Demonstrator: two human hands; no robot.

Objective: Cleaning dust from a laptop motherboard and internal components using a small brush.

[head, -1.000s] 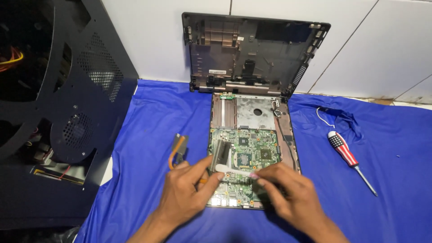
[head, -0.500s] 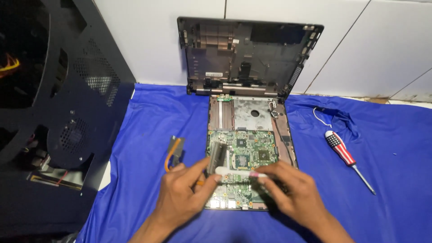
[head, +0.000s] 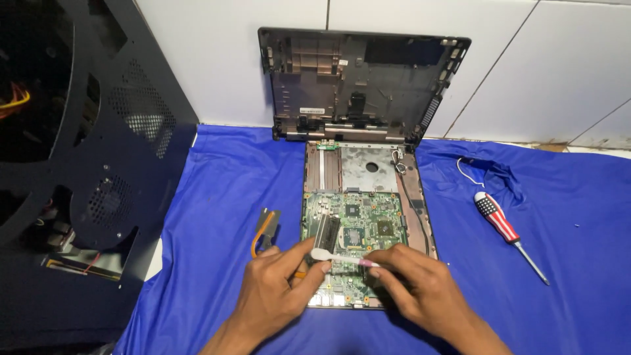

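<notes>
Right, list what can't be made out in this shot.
Head view only:
- Lower part of the circuit board: covered by the left hand and right hand.
- Far end of the pale swab: hidden in the right hand's fingers.
- Computer case: cut off by the left edge, its inside too dark.
- Board chips: too small to tell apart.

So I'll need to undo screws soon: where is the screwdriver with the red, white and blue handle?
In the head view, the screwdriver with the red, white and blue handle lies on the blue cloth, right of the opened laptop base, beyond the right hand.
</notes>
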